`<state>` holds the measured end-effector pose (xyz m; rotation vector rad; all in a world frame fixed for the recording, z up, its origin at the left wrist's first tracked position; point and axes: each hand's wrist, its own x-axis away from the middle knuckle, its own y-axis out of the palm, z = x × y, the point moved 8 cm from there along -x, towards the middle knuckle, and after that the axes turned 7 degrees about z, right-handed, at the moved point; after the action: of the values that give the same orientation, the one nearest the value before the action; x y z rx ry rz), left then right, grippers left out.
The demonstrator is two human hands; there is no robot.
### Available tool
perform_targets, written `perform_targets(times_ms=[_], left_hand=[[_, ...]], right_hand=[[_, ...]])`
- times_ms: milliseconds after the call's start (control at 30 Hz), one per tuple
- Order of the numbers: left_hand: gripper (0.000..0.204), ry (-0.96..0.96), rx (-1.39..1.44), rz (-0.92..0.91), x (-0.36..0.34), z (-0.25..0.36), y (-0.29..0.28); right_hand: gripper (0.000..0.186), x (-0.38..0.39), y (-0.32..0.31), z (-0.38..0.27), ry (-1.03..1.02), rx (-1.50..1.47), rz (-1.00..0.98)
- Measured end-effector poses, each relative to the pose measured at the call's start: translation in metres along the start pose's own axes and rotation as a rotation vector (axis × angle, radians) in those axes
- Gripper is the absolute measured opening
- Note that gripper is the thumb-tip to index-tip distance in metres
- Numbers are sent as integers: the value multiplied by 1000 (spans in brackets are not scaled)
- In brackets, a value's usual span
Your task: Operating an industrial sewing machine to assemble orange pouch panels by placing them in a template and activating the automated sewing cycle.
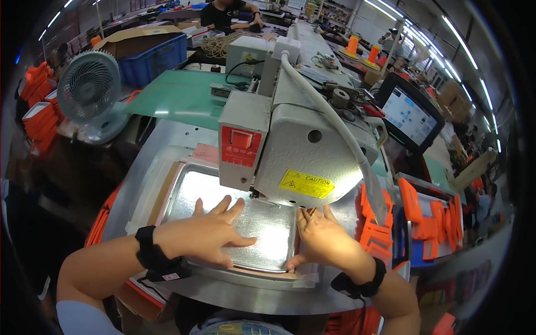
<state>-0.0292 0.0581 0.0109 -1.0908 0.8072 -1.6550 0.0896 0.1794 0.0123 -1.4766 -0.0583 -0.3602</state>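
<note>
A shallow silver metal tray [195, 192] with rounded corners and a raised rim lies on the worktable, under the head of a grey industrial sewing machine [304, 142]. My left hand [209, 234] is spread flat on the tray, fingers apart, holding nothing. At the tray's right edge rests my right hand [329, 237]. Its thumb touches near the lower right corner, apart from the fingers, which point up beneath the machine head. A small dark reddish bit shows by those fingertips; what it is I cannot tell. Brown strips border the tray.
Orange cut pieces [375, 226] lie right of the machine, with more in a blue bin [416, 245] beyond. A touchscreen [407, 114] stands at the right. Far left are a desk fan [89, 86] and a blue crate [153, 61]. Another person [223, 15] works at the back.
</note>
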Motion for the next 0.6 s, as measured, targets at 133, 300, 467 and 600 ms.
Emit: perform_targets(times_ms=[133, 300, 467, 600], left_hand=[[68, 8, 4, 24, 2, -6, -3], [69, -12, 12, 15, -4, -19, -10], [71, 35, 43, 69, -11, -36, -16], [71, -45, 114, -47, -20, -47, -19]], right_hand=[[136, -3, -2, -1, -20, 40, 63], [122, -17, -5, 7, 7, -48, -42], [114, -29, -7, 15, -42, -148, 52], [98, -32, -15, 21, -111, -237, 317]])
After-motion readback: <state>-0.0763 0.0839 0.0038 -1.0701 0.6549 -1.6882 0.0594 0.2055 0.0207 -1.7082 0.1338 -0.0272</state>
